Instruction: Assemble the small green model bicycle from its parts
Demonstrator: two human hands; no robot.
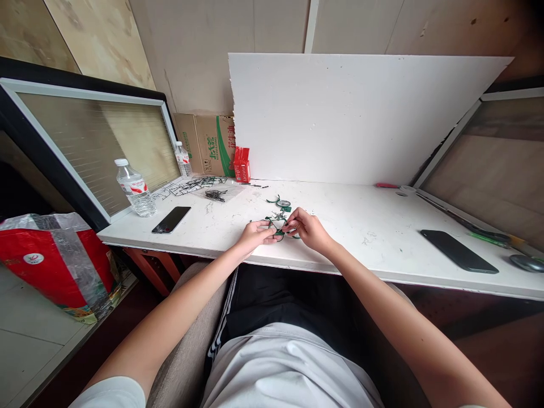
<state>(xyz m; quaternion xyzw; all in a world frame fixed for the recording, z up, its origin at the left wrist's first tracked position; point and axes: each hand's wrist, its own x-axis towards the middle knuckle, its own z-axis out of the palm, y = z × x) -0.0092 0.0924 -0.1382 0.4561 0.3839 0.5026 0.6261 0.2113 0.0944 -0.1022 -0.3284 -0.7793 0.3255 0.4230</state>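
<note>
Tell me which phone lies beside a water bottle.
The left phone: the front water bottle stands beside it, while the right phone lies far off to the right.

Right of our cardboard box [203,148] we see a red carton [242,165], then a white panel [361,119]. Just left of the box is a far bottle [183,161] — and nearer us than the box, a near bottle [137,191] and a left phone [171,220].

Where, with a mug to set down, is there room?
Bare table: between the right hand and the right phone; smaller, between the left hand and the left phone. Crowded: around the green bicycle parts, and back left by the bottles.
</note>
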